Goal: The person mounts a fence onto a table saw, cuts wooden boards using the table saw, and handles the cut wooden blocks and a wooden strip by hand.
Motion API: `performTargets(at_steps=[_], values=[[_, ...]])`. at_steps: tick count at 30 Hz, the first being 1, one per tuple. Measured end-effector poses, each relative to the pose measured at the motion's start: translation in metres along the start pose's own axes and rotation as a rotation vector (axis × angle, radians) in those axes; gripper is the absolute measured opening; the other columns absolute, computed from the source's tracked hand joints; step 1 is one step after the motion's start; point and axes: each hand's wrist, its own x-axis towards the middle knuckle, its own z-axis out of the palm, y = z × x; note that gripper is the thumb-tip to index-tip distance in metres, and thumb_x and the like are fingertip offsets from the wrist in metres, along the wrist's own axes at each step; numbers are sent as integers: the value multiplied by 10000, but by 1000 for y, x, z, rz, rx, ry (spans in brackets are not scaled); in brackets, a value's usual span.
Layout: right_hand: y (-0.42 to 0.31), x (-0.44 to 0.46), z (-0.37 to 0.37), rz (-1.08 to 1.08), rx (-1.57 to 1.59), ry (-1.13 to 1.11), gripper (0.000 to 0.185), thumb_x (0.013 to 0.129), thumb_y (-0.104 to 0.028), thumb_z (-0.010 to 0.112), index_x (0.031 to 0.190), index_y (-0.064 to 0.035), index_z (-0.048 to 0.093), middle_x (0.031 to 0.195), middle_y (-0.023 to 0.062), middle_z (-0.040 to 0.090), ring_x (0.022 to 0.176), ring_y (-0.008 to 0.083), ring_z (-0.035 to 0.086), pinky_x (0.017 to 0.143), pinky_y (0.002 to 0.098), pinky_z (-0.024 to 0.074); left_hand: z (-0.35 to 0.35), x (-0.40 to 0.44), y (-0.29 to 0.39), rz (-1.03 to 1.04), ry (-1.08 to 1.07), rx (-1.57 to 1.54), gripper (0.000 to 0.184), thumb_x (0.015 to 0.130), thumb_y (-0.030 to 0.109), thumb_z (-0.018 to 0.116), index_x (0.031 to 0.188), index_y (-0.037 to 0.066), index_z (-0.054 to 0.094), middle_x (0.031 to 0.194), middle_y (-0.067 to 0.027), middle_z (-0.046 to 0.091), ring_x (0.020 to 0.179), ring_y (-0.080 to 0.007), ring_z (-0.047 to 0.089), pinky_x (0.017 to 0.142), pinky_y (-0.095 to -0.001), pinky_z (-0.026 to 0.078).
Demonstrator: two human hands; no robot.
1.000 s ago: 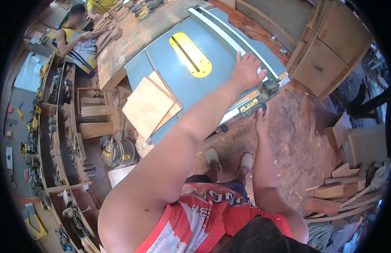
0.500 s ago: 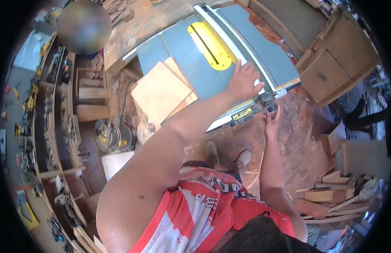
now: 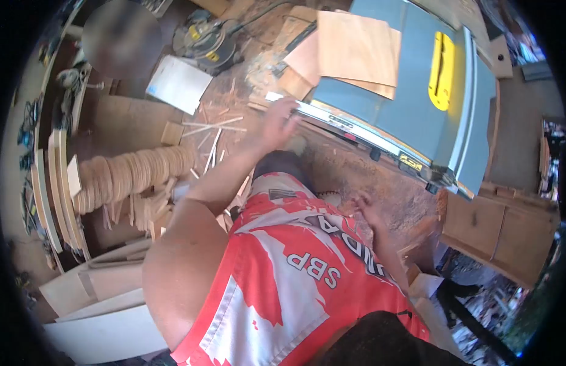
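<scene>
My left hand (image 3: 279, 125) is beside the left end of the table saw's silver front rail (image 3: 350, 127), fingers loosely bent and apart; whether it touches the rail is hard to tell. My right hand (image 3: 361, 208) hangs low by the shirt, fingers spread, holding nothing. The blue-grey saw table (image 3: 411, 67) carries a yellow throat plate (image 3: 441, 70) with a dark slot. Right of that plate runs the long rip fence (image 3: 465, 100). Thin square plywood sheets (image 3: 357, 49) lie overlapping at the saw table's left side.
A shop vacuum (image 3: 208, 46) and a white board (image 3: 180, 83) are at upper left. Thin wood strips (image 3: 214, 137) litter the floor near a row of round wooden discs (image 3: 130, 175). A wooden cabinet (image 3: 499, 229) stands at right.
Both hands have left the fence's front end. The left moved to the rail's left end; the right dropped toward my body. My view has turned left, so the saw appears farther right.
</scene>
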Motion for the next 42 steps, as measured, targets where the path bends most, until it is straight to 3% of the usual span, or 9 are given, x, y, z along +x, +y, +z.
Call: performTargets(at_steps=[2, 4, 7, 12, 20, 26, 33, 35, 42], values=[[-53, 0, 0, -118, -172, -61, 315, 977, -219, 581, 1226, -26, 582, 962, 63, 674, 783, 126, 617, 664, 257, 506, -11, -24, -50, -91, 131, 83, 276, 854, 99, 641, 1119, 38, 595, 1192, -170, 587, 1131, -319, 562, 961, -397, 454], [-120, -7, 23, -197, -140, -35, 274, 971, -194, 587, 1182, -19, 599, 926, 58, 670, 776, 125, 614, 665, 252, 500, -15, -26, -98, -479, 301, -51, 220, 869, 86, 628, 1080, 29, 605, 1139, -173, 613, 1054, -256, 606, 893, -360, 488], [-200, -6, 70, -508, -264, 144, 192, 958, -141, 591, 1086, -2, 625, 877, 59, 656, 756, 121, 602, 659, 242, 482, -5, 20, -169, -595, 454, -333, 202, 899, 131, 602, 1064, 17, 612, 936, -153, 629, 851, -316, 607, 798, -379, 487], [-282, 44, 142, -885, -648, 500, 99, 898, -38, 589, 975, 19, 616, 846, 105, 609, 742, 184, 576, 691, 290, 462, 63, 116, -294, -629, 118, -271, 341, 865, 249, 666, 1109, 16, 612, 1005, -167, 662, 923, -347, 636, 849, -407, 489], [-289, 101, 181, -701, -691, 756, 93, 895, -91, 603, 911, -3, 579, 807, 128, 562, 754, 265, 547, 698, 344, 441, 122, 178, -340, -795, -490, -247, 771, 701, 375, 821, 1278, -27, 504, 1191, -262, 618, 1155, -377, 584, 986, -418, 456], [-296, 108, 187, -640, -888, 817, 148, 879, -158, 612, 850, -37, 531, 741, 127, 495, 674, 314, 475, 628, 412, 380, 126, 134, -360, -632, -450, -610, 744, 741, 351, 801, 1262, -85, 498, 1245, -273, 578, 1182, -378, 560, 1010, -419, 433], [-295, 112, 187, -640, -957, 829, 130, 838, -146, 616, 893, -43, 558, 738, 132, 491, 650, 333, 458, 612, 432, 353, 118, 153, -336, -770, -457, -716, 578, 784, 233, 760, 1230, -50, 526, 1122, -202, 644, 1077, -304, 615, 937, -394, 467], [-295, 112, 186, -632, -962, 835, 133, 832, -149, 617, 897, -43, 568, 748, 137, 503, 660, 338, 470, 616, 434, 359, 112, 143, -353, -751, -391, -728, 484, 820, 104, 736, 1230, -41, 522, 1169, -133, 629, 1056, -204, 605, 933, -331, 474], [-300, 114, 188, -624, -965, 842, 168, 856, -201, 602, 916, -45, 600, 790, 150, 545, 701, 354, 513, 636, 442, 386, 8, 112, -380, -971, -383, -838, 461, 838, 68, 711, 1239, -31, 507, 1128, -120, 635, 991, -171, 622, 881, -309, 512]])
